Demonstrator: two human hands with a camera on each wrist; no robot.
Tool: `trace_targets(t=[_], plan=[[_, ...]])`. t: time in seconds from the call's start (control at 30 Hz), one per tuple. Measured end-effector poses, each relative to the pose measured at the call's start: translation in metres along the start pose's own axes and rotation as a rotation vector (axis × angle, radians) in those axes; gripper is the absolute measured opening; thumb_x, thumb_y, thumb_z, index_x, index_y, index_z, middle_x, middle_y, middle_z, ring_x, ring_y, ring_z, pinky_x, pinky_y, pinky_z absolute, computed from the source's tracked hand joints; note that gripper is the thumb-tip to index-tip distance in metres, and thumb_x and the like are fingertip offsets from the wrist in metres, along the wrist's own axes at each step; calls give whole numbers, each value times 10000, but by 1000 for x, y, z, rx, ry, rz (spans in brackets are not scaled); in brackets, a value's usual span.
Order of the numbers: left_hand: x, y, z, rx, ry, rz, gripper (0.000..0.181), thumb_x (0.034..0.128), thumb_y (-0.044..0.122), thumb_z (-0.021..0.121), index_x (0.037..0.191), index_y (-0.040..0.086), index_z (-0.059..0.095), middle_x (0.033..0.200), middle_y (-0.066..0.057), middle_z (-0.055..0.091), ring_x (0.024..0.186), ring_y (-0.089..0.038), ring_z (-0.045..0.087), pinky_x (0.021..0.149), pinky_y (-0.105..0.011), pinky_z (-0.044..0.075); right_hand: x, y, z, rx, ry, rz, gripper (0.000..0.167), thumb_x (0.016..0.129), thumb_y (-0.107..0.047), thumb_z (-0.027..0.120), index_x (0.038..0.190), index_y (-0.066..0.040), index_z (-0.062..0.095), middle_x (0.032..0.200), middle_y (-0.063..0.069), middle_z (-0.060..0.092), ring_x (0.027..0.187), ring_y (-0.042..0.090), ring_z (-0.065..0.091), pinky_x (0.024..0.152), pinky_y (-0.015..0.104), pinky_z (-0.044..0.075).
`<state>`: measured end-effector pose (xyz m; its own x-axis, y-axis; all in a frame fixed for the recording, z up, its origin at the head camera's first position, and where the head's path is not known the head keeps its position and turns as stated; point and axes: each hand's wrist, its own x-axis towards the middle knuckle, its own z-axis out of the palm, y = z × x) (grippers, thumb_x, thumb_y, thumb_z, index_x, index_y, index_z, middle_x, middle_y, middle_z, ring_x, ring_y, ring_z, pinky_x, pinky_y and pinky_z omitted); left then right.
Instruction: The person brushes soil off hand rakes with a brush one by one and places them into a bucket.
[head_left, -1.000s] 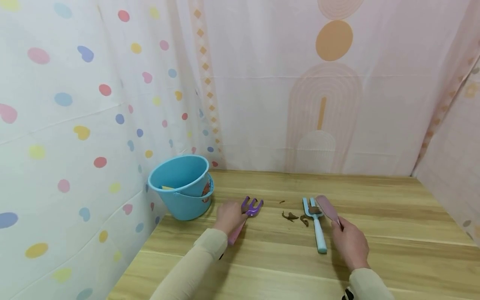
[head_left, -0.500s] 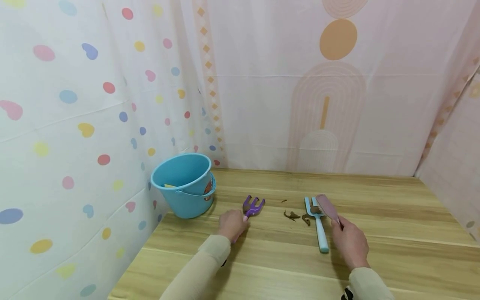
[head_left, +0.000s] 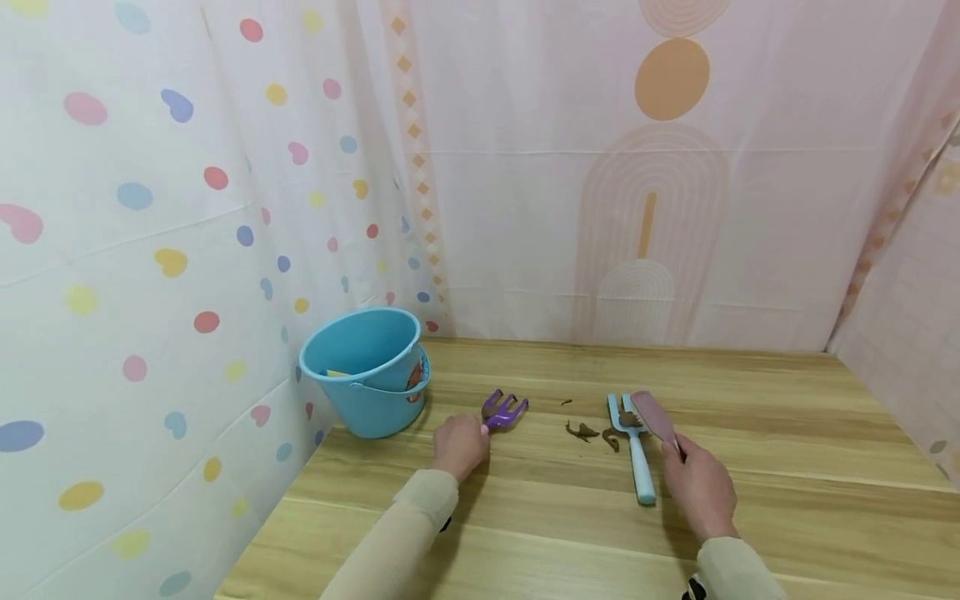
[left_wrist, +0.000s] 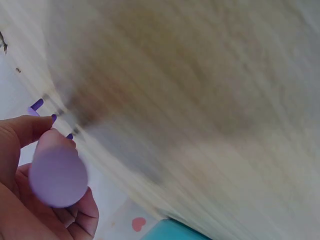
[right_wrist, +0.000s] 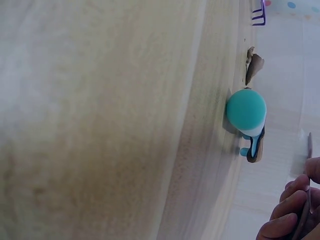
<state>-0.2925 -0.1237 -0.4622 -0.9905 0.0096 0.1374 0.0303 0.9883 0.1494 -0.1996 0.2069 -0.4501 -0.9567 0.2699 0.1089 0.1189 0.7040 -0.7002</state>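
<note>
- Currently, the left hand (head_left: 460,446) is gripping the purple toy fork (head_left: 506,413) by its lilac handle (left_wrist: 58,177), fingers and thumb curling round it, to the right of the blue bucket (head_left: 378,408) on the wood-grain tabletop (head_left: 525,533).
- Meanwhile, the right hand (head_left: 701,487) is holding the near end of a mauve flat-bladed tool (head_left: 655,415) in curled fingers, its blade hanging just beside the light-blue toy fork (head_left: 640,471); whether they are touching, I cannot tell.
- Brown scraps (head_left: 582,431) of unclear material are lying between the two forks, and a brown piece (head_left: 629,419) is apparently resting on the light-blue one's head.
- Both forks are looking light and stiff, probably plastic; their smooth handles might be slipping in a loose grasp, so mid-handle is seeming the surest hold.
- The left wrist view is showing the rounded butt of the lilac handle, which the head view is hiding. The right wrist view is catching the mauve tool edge-on, revealing how thin it is; only the head view is showing something yellow (head_left: 335,374) inside the bucket.
</note>
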Motion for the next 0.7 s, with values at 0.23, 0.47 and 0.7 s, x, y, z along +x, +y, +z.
trace_targets(t=[0.23, 0.47, 0.7], plan=[[0, -4, -5, -49, 24, 18, 357, 968, 292, 600, 660, 115, 563, 743, -76, 600, 726, -250, 599, 637, -439, 511, -1, -1, 0, -4, -17, 11, 475, 1023, -286, 459, 1384, 16, 525, 1264, 275, 596, 858, 336, 582, 701, 491, 450], [-3, -9, -8, -57, 55, 58, 382, 968, 318, 600, 626, 157, 546, 657, -18, 532, 624, -201, 524, 584, -402, 462, -1, 0, 1, -5, -23, 9, 481, 1025, -288, 459, 1390, 20, 516, 1281, 279, 585, 858, 332, 575, 705, 492, 450], [-7, -7, -13, -54, 69, 84, 364, 984, 331, 583, 663, 158, 593, 647, -3, 529, 609, -190, 519, 572, -395, 457, -2, 0, 1, -11, -20, 3, 474, 1017, -291, 472, 1383, 5, 531, 1188, 261, 629, 809, 322, 566, 632, 442, 431]])
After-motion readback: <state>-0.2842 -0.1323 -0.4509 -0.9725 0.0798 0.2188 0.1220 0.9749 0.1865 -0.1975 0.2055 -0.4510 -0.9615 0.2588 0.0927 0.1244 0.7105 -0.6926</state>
